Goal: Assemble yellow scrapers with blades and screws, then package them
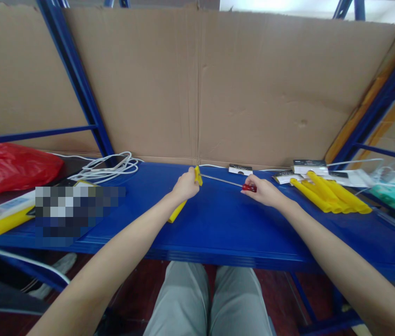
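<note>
"What's leftmost?"
"1 red bag (13, 169). Then the left hand (185, 185), closed around 1 yellow piece (198, 176) over the blue table (214, 224)."
"Next?"
"1 screwdriver (228, 181), shaft reaching that piece, handle gripped by the right hand (262, 190)."
"Farther?"
"At least 3 yellow tubes (328, 193)."

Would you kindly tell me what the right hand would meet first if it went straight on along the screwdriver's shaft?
The screwdriver leads the right hand, so its tip would probably first meet the yellow piece in the left hand; they may already touch, as depth is unclear.
</note>
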A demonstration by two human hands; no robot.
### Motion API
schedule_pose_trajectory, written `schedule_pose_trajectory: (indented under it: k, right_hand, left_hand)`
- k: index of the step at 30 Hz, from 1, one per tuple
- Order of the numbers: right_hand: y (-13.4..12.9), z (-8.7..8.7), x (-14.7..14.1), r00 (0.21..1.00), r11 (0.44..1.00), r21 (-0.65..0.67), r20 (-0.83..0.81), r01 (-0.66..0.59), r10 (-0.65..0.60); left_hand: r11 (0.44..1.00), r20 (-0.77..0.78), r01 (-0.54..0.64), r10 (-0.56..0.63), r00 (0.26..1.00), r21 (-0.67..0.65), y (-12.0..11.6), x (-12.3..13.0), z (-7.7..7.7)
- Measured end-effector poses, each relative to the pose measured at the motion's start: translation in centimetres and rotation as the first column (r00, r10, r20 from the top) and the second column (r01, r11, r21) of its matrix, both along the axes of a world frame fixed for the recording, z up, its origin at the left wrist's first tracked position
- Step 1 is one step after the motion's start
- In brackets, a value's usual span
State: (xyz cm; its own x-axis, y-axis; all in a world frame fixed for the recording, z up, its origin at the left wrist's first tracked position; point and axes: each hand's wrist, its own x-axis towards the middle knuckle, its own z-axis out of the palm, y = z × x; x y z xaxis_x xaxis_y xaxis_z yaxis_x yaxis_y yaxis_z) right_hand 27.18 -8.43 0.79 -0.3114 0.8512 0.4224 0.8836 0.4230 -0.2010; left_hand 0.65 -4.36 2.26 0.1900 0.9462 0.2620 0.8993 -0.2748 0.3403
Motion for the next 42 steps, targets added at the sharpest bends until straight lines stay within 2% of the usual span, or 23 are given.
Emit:
schedule_pose_trajectory:
  k: [4, 6, 12, 17, 22, 27, 35, 39, 42]
  right_hand:
    - [-0.4, 0.3, -0.2, 0.993, 0.997, 0.039, 0.103, 0.061, -0.065]
    - [-0.5, 0.3, -0.3, 0.993, 0.998, 0.023, 0.103, 0.054, -0.056]
    - [-0.3, 0.0, -0.4, 0.997, 0.992, -0.102, -0.027, -0.069, 0.066]
    - [-0.1, -0.2, -0.2, 0.987, 0.991, -0.097, -0.138, -0.097, 0.083]
    - [-0.1, 0.1, 0.2, 0.998, 0.998, -0.047, -0.062, -0.035, 0.032]
    - [-0.5, 0.3, -0.1, 0.999, 0.996, -0.089, 0.018, -0.025, 0.027]
    - [-0.7, 0.4, -0.4, 0.999, 0.989, -0.14, -0.025, -0.042, 0.038]
    - [-0.9, 0.5, -0.6, 0.986, 0.961, -0.258, -0.157, -0.098, 0.058]
    - [-1.0, 0.5, -0.7, 0.962, 0.901, -0.403, -0.268, -0.16, 0.051]
  left_hand:
    - [1.0, 0.005, -0.008, 0.008, 1.0, 0.004, 0.0, 0.0, 0.0]
    - [1.0, 0.006, -0.012, 0.012, 1.0, 0.005, 0.0, 0.0, 0.0]
    - [1.0, 0.019, -0.006, 0.006, 1.0, 0.004, 0.1, 0.0, 0.0]
    - [1.0, -0.01, -0.004, 0.004, 1.0, 0.005, -0.1, 0.1, 0.2]
    - [1.0, -0.096, 0.009, -0.007, 0.995, 0.015, -1.0, 0.4, 0.5]
    - [0.999, -0.154, 0.002, 0.003, 0.988, 0.034, -1.5, 0.5, 0.6]
    - [0.999, -0.179, -0.011, 0.021, 0.984, 0.054, -1.6, 0.6, 0.5]
    - [0.997, -0.198, 0.006, 0.008, 0.98, 0.071, -1.6, 0.6, 0.5]
    - [0.997, -0.218, 0.014, 0.003, 0.976, 0.076, -1.6, 0.5, 0.5]
